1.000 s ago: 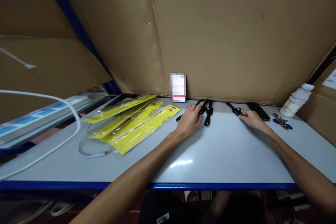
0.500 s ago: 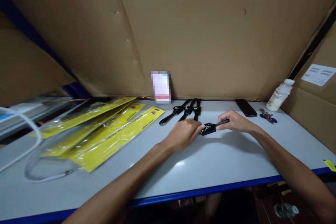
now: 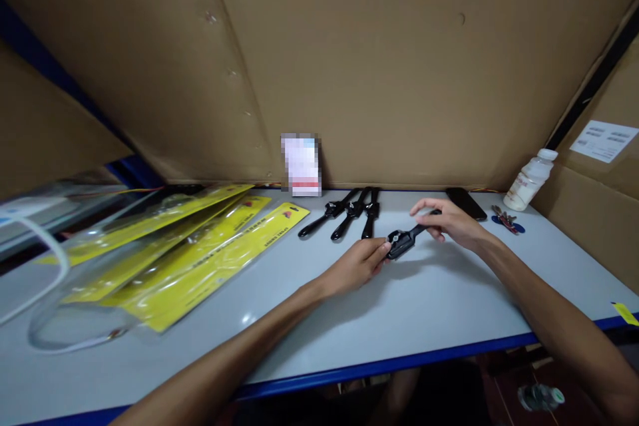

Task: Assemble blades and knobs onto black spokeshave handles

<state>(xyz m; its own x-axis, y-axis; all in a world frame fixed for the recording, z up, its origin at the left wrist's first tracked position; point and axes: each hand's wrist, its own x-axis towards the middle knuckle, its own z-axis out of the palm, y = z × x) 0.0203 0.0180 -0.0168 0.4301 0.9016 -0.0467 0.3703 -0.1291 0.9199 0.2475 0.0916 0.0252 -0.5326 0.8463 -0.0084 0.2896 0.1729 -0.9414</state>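
Observation:
My left hand (image 3: 359,262) pinches the near end of a black spokeshave (image 3: 401,241) and holds it tilted just over the table; the hand covers that handle. At its far handle is my right hand (image 3: 446,221), with the handle between its loosely curled fingers. Three more black spokeshaves lie side by side behind my hands: a left one (image 3: 328,211), a middle one (image 3: 353,210) and a right one (image 3: 371,211).
Yellow spokeshave cards in clear plastic packaging (image 3: 219,266) overlap on the left, beside a white cable (image 3: 62,259). A pixelated upright screen (image 3: 301,166) leans at the back. On the right are a black phone (image 3: 465,204), keys (image 3: 506,219) and a white bottle (image 3: 529,180). Cardboard walls (image 3: 369,73) enclose the table.
The held spokeshave has turned, its far handle rising away from me. My left hand has come nearer, uncovering the lying spokeshaves. My right hand's fingers have loosened and lifted.

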